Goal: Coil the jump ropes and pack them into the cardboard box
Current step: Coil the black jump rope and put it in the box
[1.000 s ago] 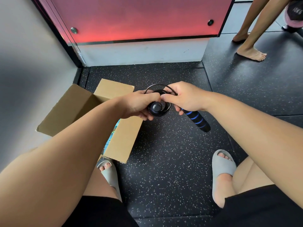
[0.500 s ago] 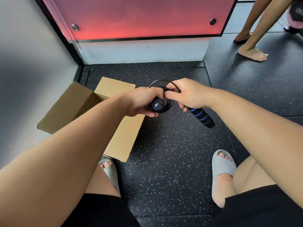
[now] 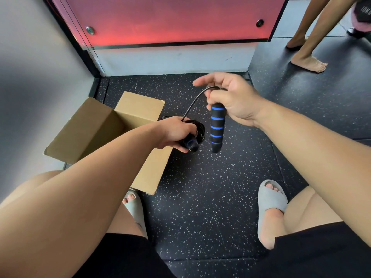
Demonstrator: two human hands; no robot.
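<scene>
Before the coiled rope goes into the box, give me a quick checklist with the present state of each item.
1. Left hand grips coil and one handle: ok.
2. Right hand holds the striped handle: ok.
3. Rope fully coiled: not ok, a loose stretch arcs between the hands.
4. Cardboard box open, flaps out: ok.
5. Room inside the box: cannot tell, the arm hides it.
6. Coil over the box opening: not ok, it hangs beside the box, above the floor.
</scene>
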